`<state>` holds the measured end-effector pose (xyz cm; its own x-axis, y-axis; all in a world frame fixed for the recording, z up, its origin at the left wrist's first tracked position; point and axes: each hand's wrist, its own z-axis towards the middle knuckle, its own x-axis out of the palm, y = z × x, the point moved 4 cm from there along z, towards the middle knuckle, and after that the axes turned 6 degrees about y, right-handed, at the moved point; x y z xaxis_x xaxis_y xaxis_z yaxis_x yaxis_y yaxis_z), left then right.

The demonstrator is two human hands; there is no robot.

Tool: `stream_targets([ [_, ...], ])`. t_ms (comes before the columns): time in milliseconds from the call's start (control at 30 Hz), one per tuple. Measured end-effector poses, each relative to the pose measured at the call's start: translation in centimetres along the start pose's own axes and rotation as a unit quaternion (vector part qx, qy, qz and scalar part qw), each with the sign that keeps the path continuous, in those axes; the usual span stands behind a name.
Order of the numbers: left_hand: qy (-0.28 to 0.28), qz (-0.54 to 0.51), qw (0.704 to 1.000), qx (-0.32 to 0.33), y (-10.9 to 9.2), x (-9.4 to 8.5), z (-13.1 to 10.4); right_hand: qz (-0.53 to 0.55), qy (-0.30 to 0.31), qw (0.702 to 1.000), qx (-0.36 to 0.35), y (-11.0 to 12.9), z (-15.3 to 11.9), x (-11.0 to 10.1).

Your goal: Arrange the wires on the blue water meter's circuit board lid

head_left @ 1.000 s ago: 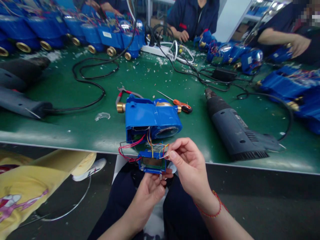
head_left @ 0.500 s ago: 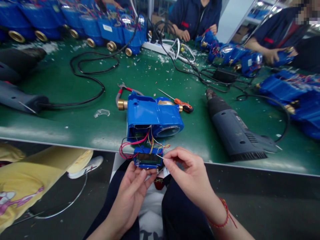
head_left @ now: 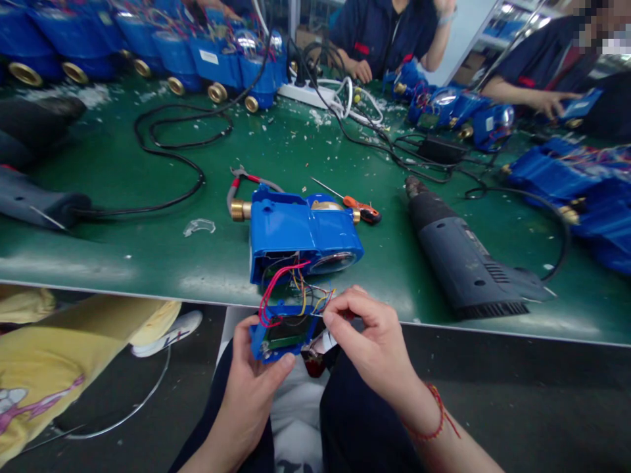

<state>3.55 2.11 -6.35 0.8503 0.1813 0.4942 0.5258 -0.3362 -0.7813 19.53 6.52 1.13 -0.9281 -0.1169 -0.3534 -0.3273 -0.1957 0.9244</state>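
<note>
The left hand (head_left: 251,387) has its grip part-closed on a blue plastic frame (head_left: 276,359), fingers at the left side and thumb near the lower edge; the right hand (head_left: 367,335) has thumb and forefinger pinched together, seemingly on a thin pale wire (head_left: 318,314); the frame is held just off the near edge of the bench (head_left: 123,253), tilted, a green circuit board (head_left: 284,341) inside.

It looks light and stiff, perhaps slick; the board and wire joints seem fragile, so the rim is the safer hold; the red wires (head_left: 267,292) look soft and could snag or tug at the blue housing (head_left: 282,226), which looks heavier, with its brass fitting (head_left: 240,210).

Farther out, a white label (head_left: 208,58) on a back-row unit is too small to read; no brand is legible on the heat gun (head_left: 451,253).
</note>
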Motion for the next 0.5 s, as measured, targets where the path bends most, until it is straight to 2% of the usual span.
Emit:
stream_targets([
  [67, -0.033, 0.055, 0.996, 0.064, -1.4, -1.0, -0.2, -0.015, 0.005, 0.999, -0.029, 0.2, 0.0, -0.2],
  [133, -0.020, 0.096, 0.990, 0.100, -2.8, -1.5, -0.2, -0.006, 0.023, 0.999, -0.024, 0.2, 0.0, -0.1],
  [233, 0.006, 0.126, 0.987, 0.097, -4.3, -1.8, 0.1, 0.004, 0.026, 1.000, -0.001, 0.3, 0.0, 0.2],
  [400, -0.003, 0.109, 0.993, 0.052, -4.6, -1.0, 0.0, 0.075, -0.081, 0.993, 0.039, -0.1, -0.1, 0.6],
  [500, -0.030, 0.077, 0.995, 0.050, -4.7, -0.2, -0.1, 0.177, -0.155, 0.969, 0.075, -1.4, -0.3, 0.4],
])
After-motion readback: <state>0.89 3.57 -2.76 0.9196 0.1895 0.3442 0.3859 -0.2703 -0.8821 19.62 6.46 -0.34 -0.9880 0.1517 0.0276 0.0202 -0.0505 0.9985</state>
